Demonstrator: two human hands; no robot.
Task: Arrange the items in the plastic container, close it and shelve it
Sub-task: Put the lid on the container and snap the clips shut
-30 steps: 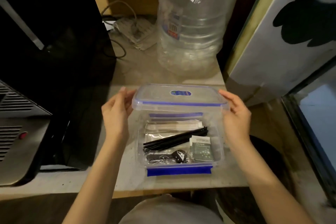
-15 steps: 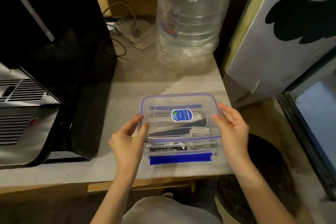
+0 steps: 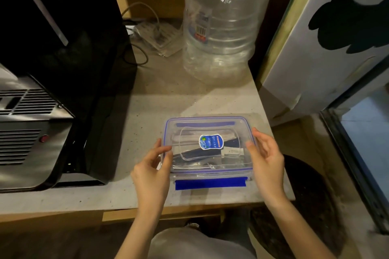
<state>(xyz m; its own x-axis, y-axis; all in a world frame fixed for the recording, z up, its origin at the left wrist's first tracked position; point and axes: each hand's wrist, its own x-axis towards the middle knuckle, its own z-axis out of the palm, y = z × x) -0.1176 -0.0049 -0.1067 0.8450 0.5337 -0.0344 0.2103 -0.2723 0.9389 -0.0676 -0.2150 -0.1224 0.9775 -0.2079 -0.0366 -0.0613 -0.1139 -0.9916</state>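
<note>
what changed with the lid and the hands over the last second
The clear lid, held tilted above the plastic container a second ago, has come down flat onto it. The left hand and right hand slid from the lid's far corners to the container's sides. The near blue latch remains flipped out, unfastened. The container, the water bottle and the black appliance kept their places.

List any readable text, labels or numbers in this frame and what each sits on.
No text here can be read with confidence.
Blue-and-white sticker on the container lid: print too small to read.
White packet inside the container: characters blurred.
Label with barcode on the large water bottle: bars visible, digits and red print illegible.
</note>
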